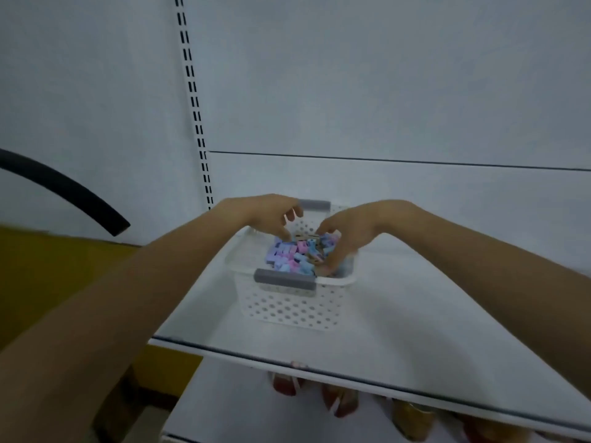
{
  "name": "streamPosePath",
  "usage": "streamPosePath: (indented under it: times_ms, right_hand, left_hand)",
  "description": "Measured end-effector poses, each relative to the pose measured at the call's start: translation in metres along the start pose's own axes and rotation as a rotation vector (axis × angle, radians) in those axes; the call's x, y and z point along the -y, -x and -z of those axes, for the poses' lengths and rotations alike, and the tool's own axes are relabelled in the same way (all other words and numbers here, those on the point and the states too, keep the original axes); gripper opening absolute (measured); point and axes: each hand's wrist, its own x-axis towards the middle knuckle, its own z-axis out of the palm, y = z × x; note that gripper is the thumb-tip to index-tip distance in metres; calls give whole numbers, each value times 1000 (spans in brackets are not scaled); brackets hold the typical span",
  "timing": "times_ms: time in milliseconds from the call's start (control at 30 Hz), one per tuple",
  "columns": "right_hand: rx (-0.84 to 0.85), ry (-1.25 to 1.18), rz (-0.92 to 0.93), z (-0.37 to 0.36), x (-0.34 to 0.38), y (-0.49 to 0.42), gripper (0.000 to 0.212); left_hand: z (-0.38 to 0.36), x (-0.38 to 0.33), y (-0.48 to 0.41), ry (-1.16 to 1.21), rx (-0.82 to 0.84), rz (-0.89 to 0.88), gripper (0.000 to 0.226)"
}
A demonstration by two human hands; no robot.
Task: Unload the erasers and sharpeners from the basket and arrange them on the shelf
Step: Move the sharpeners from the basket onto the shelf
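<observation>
You are reaching both arms into the white perforated plastic basket with grey handle pads [287,311], which is sitting on the white metal shelf [431,314], and the heap of pastel erasers and sharpeners [295,254] in blue, pink and lilac is lying inside that basket, filling its floor. Your right grip [348,241] is curling over the right side of the heap, thumb above and fingers below, and it is closing round a small clutch of pieces. Your left grip [275,215] is hooking downward at the basket's far left corner with its fingertips meeting the heap; I cannot tell whether it is pinching anything. Judging by their look, these pieces are handling as light, small and smooth-sided things, the erasers giving slightly and the sharpeners staying hard, so a loose handful is likely spilling. You are better off pinching a few across their flat faces or scooping from underneath. The basket itself is looking light enough to slide if you are dragging against its wall. Nothing is crowding the shelf beside the basket, so space for arranging is lying to its right and in front of it. Left of the basket a slotted white upright rail [195,100] is running up the back panel. Further left a black curved hose [64,190] is hanging well apart, over a yellow surface [48,266]. Below the basket, under the shelf lip, blurred reddish jars [339,401] are standing.
</observation>
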Motion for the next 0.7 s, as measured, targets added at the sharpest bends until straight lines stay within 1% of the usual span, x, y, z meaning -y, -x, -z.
streamPosePath:
  times_ms: [67, 133, 167, 200, 267, 333, 400, 467, 500, 600, 633, 700]
  right_hand:
    - [157, 56, -69, -4, 11, -18, 59]
    - [208, 147, -153, -9, 17, -30, 62]
    - [198, 238, -193, -12, 19, -33, 65]
    - [167, 340, -222, -15, 20, -36, 69]
    - [81, 480, -246, -20, 20, -41, 78]
    - [-10, 483, -239, -22, 14, -47, 87]
    - [-43, 435, -219, -19, 8, -52, 90]
    - [-27, 407, -190, -16, 6, -53, 87]
    - [-25, 400, -169, -15, 6, -54, 83]
    - [-19, 330, -111, -15, 6, -52, 74]
    - [-11, 303, -91, -15, 5, -51, 71]
    - [-1, 278, -59, -16, 6, -49, 65]
  left_hand:
    - [-8, 5, -10, -48, 99, -9, 79]
    - [-15, 7, -21, -167, 222, 0, 101]
    - [-19, 7, -25, -241, 279, -1, 105]
    - [-23, 4, -29, -301, 323, -6, 104]
    - [-35, 0, -35, -342, 350, -23, 98]
    - [-44, -1, -38, -332, 337, -34, 100]
    - [-46, 3, -40, -310, 295, -32, 106]
    - [-44, 6, -40, -284, 280, -23, 110]
    - [-43, 5, -39, -264, 278, -34, 107]
    - [-44, 5, -40, -198, 229, -84, 86]
    - [-44, 5, -40, -185, 208, -89, 82]
    - [-43, 6, -39, -171, 183, -85, 82]
